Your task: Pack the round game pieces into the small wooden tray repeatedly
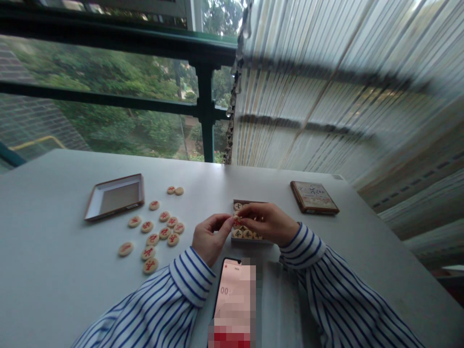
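Observation:
A round wooden xiangqi piece (237,222) with a red character is between my two hands. The fingers of my left hand (212,237) pinch at its left edge. My right hand (270,222) reaches over from the right, thumb and forefinger closed on the same piece. Below them lies an open box (253,241) holding rows of pieces with black characters; my right hand hides much of its inside. Loose red-lettered pieces (165,233) are scattered on the table to the left of my left hand, several of them touching.
An upturned box lid (105,212) lies on the white table (65,275) at the left. A closed, printed box (315,197) sits at the back right. In front of me lies a lit phone (232,290), partly pixelated. Beyond the table are a window and a string curtain (290,96).

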Motion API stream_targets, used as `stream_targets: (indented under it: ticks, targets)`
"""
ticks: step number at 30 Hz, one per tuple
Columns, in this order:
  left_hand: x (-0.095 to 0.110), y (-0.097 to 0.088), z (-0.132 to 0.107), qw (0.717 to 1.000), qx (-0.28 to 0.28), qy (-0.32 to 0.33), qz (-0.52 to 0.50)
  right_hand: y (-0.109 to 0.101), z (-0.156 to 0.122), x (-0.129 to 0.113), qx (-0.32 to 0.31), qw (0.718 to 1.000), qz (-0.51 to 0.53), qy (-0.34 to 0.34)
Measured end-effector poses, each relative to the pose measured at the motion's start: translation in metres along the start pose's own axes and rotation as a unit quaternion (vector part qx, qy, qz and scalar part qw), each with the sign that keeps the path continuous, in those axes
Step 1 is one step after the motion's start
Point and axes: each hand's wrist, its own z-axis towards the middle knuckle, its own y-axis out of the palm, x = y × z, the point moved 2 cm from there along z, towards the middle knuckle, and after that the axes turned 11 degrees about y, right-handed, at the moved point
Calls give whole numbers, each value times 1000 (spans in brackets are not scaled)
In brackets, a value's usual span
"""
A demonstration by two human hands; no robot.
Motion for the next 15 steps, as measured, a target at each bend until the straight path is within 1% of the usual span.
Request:
stream_targets:
  ticks: [15]
  targets:
    - [3, 0, 0, 1000, -10, 1, -2, -1, 0, 0, -1, 1000, -24, -12]
